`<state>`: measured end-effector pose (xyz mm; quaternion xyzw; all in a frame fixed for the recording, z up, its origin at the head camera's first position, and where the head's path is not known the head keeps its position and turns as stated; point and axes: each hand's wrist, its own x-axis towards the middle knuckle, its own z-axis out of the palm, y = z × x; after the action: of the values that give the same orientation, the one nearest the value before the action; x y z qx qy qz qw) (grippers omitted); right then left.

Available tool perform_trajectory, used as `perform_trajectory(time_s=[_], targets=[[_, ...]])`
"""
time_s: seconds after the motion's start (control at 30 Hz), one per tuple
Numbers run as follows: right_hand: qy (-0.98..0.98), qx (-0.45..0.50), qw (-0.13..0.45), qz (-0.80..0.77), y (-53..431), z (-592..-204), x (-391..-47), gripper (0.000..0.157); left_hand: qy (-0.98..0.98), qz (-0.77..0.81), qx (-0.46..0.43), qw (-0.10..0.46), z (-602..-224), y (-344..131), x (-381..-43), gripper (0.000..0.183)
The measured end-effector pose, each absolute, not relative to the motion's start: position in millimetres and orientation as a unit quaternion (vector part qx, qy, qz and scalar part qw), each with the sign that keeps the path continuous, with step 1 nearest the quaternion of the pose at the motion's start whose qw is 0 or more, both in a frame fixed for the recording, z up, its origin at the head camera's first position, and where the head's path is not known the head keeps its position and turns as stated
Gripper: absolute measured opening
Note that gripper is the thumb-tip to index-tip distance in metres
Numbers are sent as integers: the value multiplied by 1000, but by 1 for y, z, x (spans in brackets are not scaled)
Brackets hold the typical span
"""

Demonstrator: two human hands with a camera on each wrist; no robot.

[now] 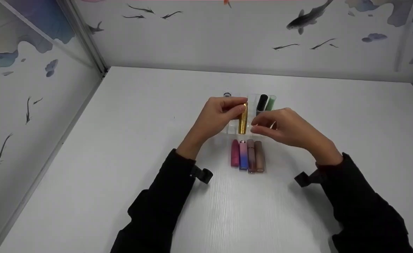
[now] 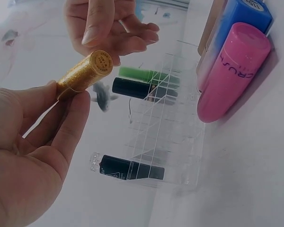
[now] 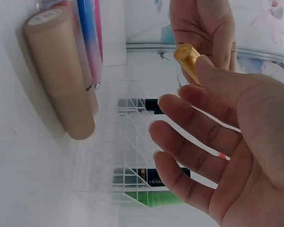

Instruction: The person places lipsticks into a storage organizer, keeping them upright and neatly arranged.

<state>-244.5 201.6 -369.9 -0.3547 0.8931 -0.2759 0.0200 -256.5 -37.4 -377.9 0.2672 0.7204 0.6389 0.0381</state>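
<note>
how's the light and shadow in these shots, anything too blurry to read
Head view: soft light, with a blurred shadow on the white table beside the right sleeve; left wrist view: pink tube legible, lettering on the gold tube's end too small to read; right wrist view: beige tube's end label blurred.

White panels (image 1: 210, 42) printed with grey fish (image 1: 306, 20) and violet-blue blotches (image 1: 57, 23) meet at a metal post (image 1: 84, 35) beside the white table (image 1: 69, 196).

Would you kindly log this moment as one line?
left hand: pinches gold tube | right hand: empty, near it | clear organizer: three tubes | white table: four tubes
</note>
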Motion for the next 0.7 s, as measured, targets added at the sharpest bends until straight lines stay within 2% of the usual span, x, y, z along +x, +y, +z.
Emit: perform_trajectory(time_s=[0.2, 0.43, 0.7], targets=[[927, -285, 18, -243, 218, -361, -248, 22, 720, 642, 260, 38, -377, -38, -256, 31], [967, -151, 62, -197, 226, -362, -251, 32, 719, 643, 261, 35, -377, -38, -256, 31], [969, -128, 104, -181, 224, -375, -258, 27, 724, 639, 258, 31, -378, -38, -256, 30]])
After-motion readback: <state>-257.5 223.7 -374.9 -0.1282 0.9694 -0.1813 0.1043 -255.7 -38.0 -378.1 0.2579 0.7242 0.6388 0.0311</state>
